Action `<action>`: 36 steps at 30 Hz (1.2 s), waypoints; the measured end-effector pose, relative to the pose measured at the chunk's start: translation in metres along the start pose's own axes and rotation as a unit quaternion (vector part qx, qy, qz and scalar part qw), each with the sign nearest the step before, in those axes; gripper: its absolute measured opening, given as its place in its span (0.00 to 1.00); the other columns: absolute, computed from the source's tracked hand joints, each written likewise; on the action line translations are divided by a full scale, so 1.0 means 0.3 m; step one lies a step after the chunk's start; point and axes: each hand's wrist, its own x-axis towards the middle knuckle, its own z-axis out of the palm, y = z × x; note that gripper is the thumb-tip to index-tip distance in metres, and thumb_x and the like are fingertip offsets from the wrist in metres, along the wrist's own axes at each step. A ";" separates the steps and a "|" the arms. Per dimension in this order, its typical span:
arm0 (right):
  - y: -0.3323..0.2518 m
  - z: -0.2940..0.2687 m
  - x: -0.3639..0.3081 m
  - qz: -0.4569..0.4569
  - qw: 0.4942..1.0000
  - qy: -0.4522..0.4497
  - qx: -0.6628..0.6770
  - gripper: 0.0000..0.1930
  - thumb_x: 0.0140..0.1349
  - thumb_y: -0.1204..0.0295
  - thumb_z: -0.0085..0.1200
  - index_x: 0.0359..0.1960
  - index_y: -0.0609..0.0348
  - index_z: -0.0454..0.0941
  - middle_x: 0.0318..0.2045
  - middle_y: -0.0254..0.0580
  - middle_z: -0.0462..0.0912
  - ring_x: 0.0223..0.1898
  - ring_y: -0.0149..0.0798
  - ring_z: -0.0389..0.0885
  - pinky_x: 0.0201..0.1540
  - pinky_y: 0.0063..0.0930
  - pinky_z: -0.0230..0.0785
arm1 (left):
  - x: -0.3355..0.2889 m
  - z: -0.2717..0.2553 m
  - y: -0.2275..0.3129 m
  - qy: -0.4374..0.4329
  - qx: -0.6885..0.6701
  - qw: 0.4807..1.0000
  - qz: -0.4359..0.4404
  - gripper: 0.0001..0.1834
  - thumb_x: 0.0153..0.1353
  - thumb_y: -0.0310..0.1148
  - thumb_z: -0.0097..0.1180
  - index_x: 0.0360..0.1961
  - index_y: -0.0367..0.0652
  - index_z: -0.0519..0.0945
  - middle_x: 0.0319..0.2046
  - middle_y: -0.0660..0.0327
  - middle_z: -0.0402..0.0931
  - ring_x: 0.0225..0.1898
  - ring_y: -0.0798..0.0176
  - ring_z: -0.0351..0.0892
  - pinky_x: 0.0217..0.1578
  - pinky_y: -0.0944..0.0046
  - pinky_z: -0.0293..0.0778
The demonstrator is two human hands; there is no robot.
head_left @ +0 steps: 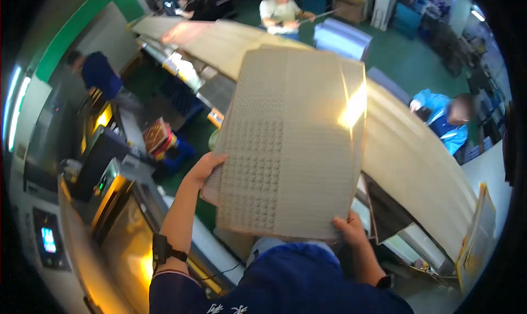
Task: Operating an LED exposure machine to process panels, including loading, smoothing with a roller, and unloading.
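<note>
In front of me I hold a stack of large flat greyish sheets (315,165), tilted up and not quite aligned at the left and top edges. Rows of small dark marks cover the left half of the top sheet, and a bright reflection lies on its upper right. My left hand (204,170) grips the stack's left edge, the thumb on top and the other fingers hidden beneath. At the lower right corner, my right hand (353,230) is closed on the edge, its thumb also showing on top.
Beyond the sheets runs a long beige-topped table (417,143). Machines with yellow-lit panels (129,231) and a control screen (48,240) stand at my left. A thin panel (473,242) stands upright at the right. Several people work around, one at the far side (280,12).
</note>
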 end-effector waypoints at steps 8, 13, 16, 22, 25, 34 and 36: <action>-0.028 -0.099 0.073 0.087 0.955 -0.264 -0.100 0.25 0.61 0.65 0.60 0.54 0.70 0.71 0.48 0.45 0.80 0.48 0.36 0.79 0.52 0.31 0.71 | -0.682 0.049 -0.371 0.176 -0.186 0.967 -0.001 0.23 0.61 0.35 0.63 0.53 0.33 0.75 0.44 0.54 0.81 0.41 0.62 0.83 0.45 0.60 0.78; 0.159 0.205 0.161 0.095 0.923 -0.344 -0.143 0.23 0.62 0.68 0.59 0.55 0.70 0.71 0.46 0.42 0.80 0.48 0.33 0.76 0.54 0.29 0.68 | -1.185 0.101 -0.561 0.396 -0.238 0.886 0.047 0.17 0.60 0.29 0.58 0.49 0.33 0.78 0.41 0.56 0.82 0.41 0.62 0.82 0.43 0.60 0.76; 0.210 0.371 0.243 0.092 0.889 -0.433 -0.114 0.23 0.61 0.71 0.57 0.56 0.70 0.71 0.48 0.42 0.80 0.49 0.34 0.77 0.54 0.29 0.68 | -1.358 0.184 -0.728 0.484 -0.289 0.823 0.073 0.17 0.61 0.29 0.57 0.50 0.33 0.78 0.40 0.56 0.82 0.40 0.61 0.82 0.44 0.60 0.76; 0.386 0.814 0.204 0.220 0.804 -0.529 -0.158 0.20 0.62 0.77 0.49 0.56 0.70 0.70 0.48 0.45 0.80 0.48 0.37 0.79 0.55 0.31 0.69 | -1.786 0.426 -0.985 0.714 -0.376 0.588 -0.055 0.19 0.61 0.29 0.57 0.52 0.31 0.76 0.42 0.53 0.81 0.39 0.59 0.81 0.44 0.57 0.76; 0.457 1.022 0.133 0.179 0.773 -0.567 -0.222 0.18 0.62 0.75 0.53 0.53 0.69 0.74 0.45 0.42 0.82 0.46 0.34 0.79 0.53 0.29 0.69 | -1.984 0.632 -1.313 0.766 -0.388 0.498 -0.125 0.20 0.60 0.27 0.58 0.52 0.30 0.75 0.43 0.52 0.80 0.41 0.56 0.81 0.45 0.57 0.76; 0.576 1.669 -0.034 0.034 0.612 -0.691 -0.383 0.18 0.61 0.76 0.51 0.54 0.67 0.76 0.44 0.38 0.82 0.44 0.34 0.78 0.52 0.32 0.69 | -2.395 0.904 -1.547 0.818 -0.390 0.310 -0.287 0.32 0.58 0.33 0.64 0.59 0.27 0.68 0.53 0.45 0.74 0.53 0.49 0.77 0.51 0.53 0.73; 0.632 1.856 -0.033 0.020 0.574 -0.718 -0.394 0.19 0.61 0.76 0.52 0.54 0.67 0.76 0.43 0.38 0.82 0.43 0.34 0.79 0.51 0.32 0.69 | -2.466 0.960 -1.671 0.811 -0.384 0.306 -0.318 0.42 0.57 0.41 0.66 0.65 0.26 0.61 0.59 0.41 0.69 0.59 0.47 0.72 0.56 0.53 0.70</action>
